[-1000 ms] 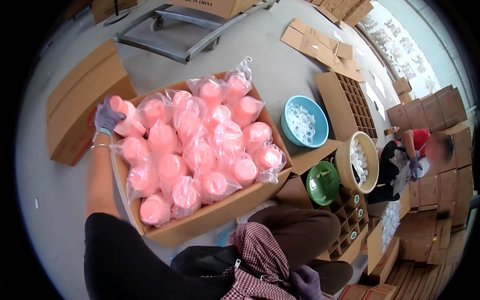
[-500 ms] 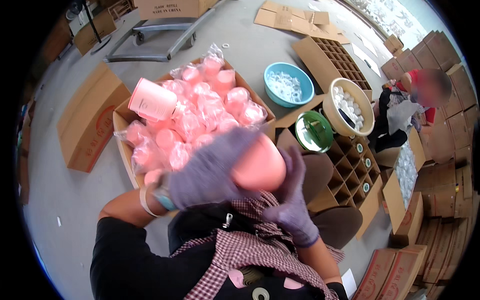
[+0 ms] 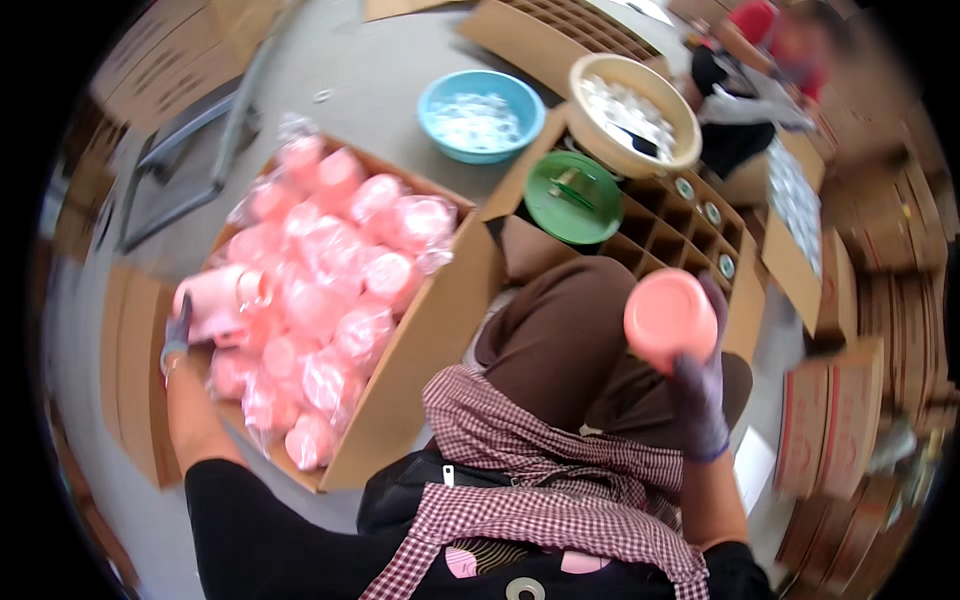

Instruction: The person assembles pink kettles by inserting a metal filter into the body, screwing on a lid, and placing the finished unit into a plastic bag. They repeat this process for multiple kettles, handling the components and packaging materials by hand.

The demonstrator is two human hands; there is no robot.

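Note:
My right hand (image 3: 703,385), in a purple-grey glove, is closed round a pink flask casing (image 3: 668,318) above my right knee. The casing's round end faces up toward me. At far left, my gloved left hand (image 3: 177,335) grips a second pink casing with a handle (image 3: 212,303), its thumb over the near end. The other fingers are hidden behind it. Beneath and beside that casing, several pink pieces in clear plastic bags (image 3: 320,240) fill an open cardboard box (image 3: 400,375).
Beyond my knees stand a blue basin (image 3: 445,135) of clear rings, a cream basin (image 3: 682,150) of white parts and a green bowl (image 3: 580,215). A divided carton (image 3: 640,245) lies under the bowl. Far right, a person in red (image 3: 765,40) works near stacked cartons (image 3: 890,230).
My hands have parted. The right one has carried the pink casing to the right, while the left has reached left onto the handled casing. The view has turned and shifted.

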